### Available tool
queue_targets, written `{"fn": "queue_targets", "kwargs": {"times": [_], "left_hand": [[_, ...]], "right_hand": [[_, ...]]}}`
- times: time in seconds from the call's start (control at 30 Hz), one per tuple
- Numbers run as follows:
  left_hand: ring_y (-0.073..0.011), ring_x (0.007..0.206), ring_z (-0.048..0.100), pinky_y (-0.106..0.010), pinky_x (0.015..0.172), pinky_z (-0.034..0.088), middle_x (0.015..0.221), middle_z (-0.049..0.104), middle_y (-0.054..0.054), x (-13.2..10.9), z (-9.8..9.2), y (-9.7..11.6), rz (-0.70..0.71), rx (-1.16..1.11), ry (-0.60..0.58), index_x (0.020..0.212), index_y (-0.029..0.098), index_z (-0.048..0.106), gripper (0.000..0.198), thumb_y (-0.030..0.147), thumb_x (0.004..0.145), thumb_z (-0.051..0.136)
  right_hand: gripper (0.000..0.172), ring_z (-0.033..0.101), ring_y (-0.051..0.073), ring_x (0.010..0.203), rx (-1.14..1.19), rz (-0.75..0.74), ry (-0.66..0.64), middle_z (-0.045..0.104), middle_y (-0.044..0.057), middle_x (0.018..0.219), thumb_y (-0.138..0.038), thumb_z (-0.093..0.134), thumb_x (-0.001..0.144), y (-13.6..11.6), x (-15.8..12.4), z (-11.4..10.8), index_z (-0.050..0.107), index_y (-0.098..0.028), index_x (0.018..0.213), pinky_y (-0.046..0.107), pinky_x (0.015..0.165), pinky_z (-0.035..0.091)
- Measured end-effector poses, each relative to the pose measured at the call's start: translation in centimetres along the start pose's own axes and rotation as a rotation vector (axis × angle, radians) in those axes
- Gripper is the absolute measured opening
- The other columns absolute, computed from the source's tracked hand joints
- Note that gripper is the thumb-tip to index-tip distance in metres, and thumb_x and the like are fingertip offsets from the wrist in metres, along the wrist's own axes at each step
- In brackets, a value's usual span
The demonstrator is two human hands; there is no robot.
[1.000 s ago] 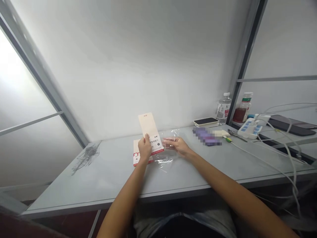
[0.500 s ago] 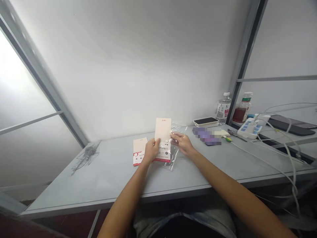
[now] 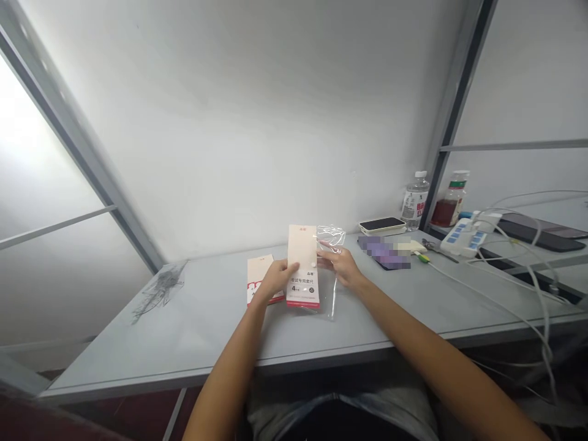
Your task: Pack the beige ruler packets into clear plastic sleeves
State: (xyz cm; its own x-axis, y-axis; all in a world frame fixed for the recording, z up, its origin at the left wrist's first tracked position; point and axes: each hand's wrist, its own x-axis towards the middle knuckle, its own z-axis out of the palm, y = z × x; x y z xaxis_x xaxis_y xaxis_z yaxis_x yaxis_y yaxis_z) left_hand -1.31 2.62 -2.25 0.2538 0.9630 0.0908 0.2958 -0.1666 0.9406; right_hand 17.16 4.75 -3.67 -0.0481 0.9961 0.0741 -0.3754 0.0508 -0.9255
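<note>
The card [image 3: 303,254] is a tall, pale cream slip with a small red mark at its top, dark print lower down and a thin red strip along the bottom. It stands upright just above the table [image 3: 184,331], with the left hand [image 3: 274,280] pinching its left edge. The right hand [image 3: 342,266] grips a clear bag [image 3: 332,235] at the card's right edge, and the card seems partly inside it. A second card [image 3: 258,271] lies flat behind the left hand.
</note>
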Motion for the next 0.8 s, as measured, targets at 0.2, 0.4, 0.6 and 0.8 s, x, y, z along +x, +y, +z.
{"fn": "queue_targets", "kwargs": {"times": [0.2, 0.4, 0.6, 0.8], "left_hand": [[-0.0161, 0.068, 0.058, -0.024, 0.056, 0.043, 0.082, 0.064, -0.008, 0.4, 0.3, -0.6, 0.001, -0.145, 0.117, 0.088, 0.014, 0.059, 0.039, 0.048, 0.072, 0.052], [-0.0128, 0.053, 0.051, -0.021, 0.044, 0.035, 0.065, 0.059, -0.005, 0.9, 0.6, -1.2, 0.024, 0.018, 0.343, 0.066, 0.013, 0.056, 0.040, 0.052, 0.071, 0.050], [-0.0156, 0.060, 0.054, -0.023, 0.049, 0.038, 0.068, 0.060, -0.007, 0.9, 0.8, -0.9, 0.030, 0.042, 0.309, 0.065, 0.014, 0.057, 0.036, 0.049, 0.071, 0.051], [-0.0180, 0.065, 0.057, -0.025, 0.053, 0.041, 0.070, 0.062, -0.007, 0.7, 0.7, -1.0, 0.005, -0.023, 0.148, 0.072, 0.012, 0.060, 0.039, 0.050, 0.071, 0.053]], "right_hand": [[0.053, 0.067, 0.019, 0.066, -0.078, 0.072, -0.166, 0.070, 0.005, 0.076, -0.023, 0.071, 0.064, 0.2, -0.3, 0.4, 0.055, -0.016, 0.114, 0.032, 0.064, 0.055], [0.052, 0.067, 0.020, 0.070, -0.061, 0.025, -0.119, 0.070, 0.004, 0.078, -0.024, 0.070, 0.066, 0.8, -0.5, 0.8, 0.054, -0.016, 0.115, 0.031, 0.067, 0.055], [0.050, 0.067, 0.021, 0.074, -0.041, 0.014, -0.116, 0.070, 0.005, 0.080, -0.024, 0.069, 0.066, 1.1, -0.4, 0.8, 0.054, -0.016, 0.114, 0.033, 0.070, 0.055], [0.046, 0.066, 0.018, 0.070, -0.012, 0.047, -0.182, 0.070, 0.005, 0.082, -0.023, 0.069, 0.067, 1.1, -0.3, 0.5, 0.056, -0.016, 0.111, 0.032, 0.069, 0.054]]}}
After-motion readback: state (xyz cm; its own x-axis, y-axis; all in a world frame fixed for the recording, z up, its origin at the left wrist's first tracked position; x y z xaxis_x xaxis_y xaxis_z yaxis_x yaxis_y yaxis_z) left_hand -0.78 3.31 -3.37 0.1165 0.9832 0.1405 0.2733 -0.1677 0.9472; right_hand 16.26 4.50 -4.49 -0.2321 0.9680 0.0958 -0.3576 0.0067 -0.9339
